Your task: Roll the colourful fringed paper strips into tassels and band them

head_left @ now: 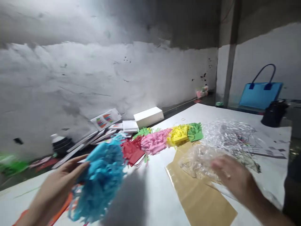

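My left hand is closed on a bundle of bright blue fringed tissue paper, pinching its upper left edge between thumb and fingers. The bundle hangs above the table and its loose strips droop. My right hand is at crumpled clear plastic wrapping on a brown paper sheet; motion blurs its fingers, and whether it grips the plastic does not show. Beyond the blue bundle lie a red bundle, a pink one, a yellow one and a green one in a row.
Shredded clear plastic strips spread across the right of the white table. A white box and printed cards stand by the wall. At the back right are a blue bag and a black container. Orange material lies at front left.
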Available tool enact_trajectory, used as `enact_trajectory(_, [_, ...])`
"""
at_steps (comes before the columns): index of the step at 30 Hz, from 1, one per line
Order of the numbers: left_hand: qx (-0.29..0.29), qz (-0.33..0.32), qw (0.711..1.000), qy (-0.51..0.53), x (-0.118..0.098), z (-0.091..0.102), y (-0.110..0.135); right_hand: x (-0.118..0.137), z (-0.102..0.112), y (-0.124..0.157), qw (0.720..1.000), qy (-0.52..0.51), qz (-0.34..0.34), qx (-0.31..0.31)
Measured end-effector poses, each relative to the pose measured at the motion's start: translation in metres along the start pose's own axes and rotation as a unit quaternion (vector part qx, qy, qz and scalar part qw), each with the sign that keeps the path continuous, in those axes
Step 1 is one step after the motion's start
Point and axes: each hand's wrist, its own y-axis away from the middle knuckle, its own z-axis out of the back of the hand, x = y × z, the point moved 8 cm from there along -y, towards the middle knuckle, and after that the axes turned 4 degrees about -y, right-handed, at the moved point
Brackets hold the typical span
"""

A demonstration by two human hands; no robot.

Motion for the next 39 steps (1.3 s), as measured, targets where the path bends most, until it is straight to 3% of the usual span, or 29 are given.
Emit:
enact_trajectory(2, [0.102,0.053,0.99,0.083,0.014,-0.019,0.039,0.091,-0.029,-0.027,0.987,-0.124,0.095,0.046])
enact_trajectory(4, [0.14,0.053,0.982,0.118,0.021,-0.044,0.078,0.163,-0.051,-0.043,0.96,-0.22,0.168,0.036])
enact_trajectory(5, [0.15,0.052,0.98,0.123,0.026,-0.056,0.096,0.186,-0.062,-0.047,0.953,-0.24,0.184,0.018])
enact_trajectory(8, [0.174,0.058,0.972,0.146,0.047,-0.085,0.144,0.219,-0.117,-0.037,0.958,-0.209,0.151,0.126])
enact_trajectory(10, [0.185,0.074,0.966,0.165,0.065,-0.096,0.169,0.221,-0.144,-0.017,0.957,-0.161,0.132,0.202])
enact_trajectory(13, [0.18,0.111,0.955,0.207,0.091,-0.105,0.199,0.211,-0.153,0.013,0.951,-0.141,0.105,0.253])
enact_trajectory(16, [0.149,0.155,0.943,0.255,0.113,-0.111,0.223,0.195,-0.148,0.031,0.949,-0.188,0.044,0.251])
enact_trajectory(19, [0.146,0.149,0.942,0.262,0.125,-0.118,0.24,0.178,-0.143,0.039,0.942,-0.256,-0.029,0.214])
enact_trajectory(22, [0.177,0.122,0.942,0.257,0.13,-0.126,0.248,0.163,-0.148,0.043,0.919,-0.319,-0.094,0.21])
enact_trajectory(24, [0.18,0.111,0.943,0.256,0.133,-0.128,0.248,0.158,-0.155,0.044,0.892,-0.36,-0.117,0.248])
enact_trajectory(28, [0.189,0.099,0.946,0.245,0.136,-0.13,0.25,0.16,-0.161,0.042,0.843,-0.393,-0.095,0.356])
enact_trajectory(39, [0.196,0.087,0.946,0.243,0.141,-0.132,0.257,0.166,-0.159,0.046,0.89,-0.278,0.002,0.361])
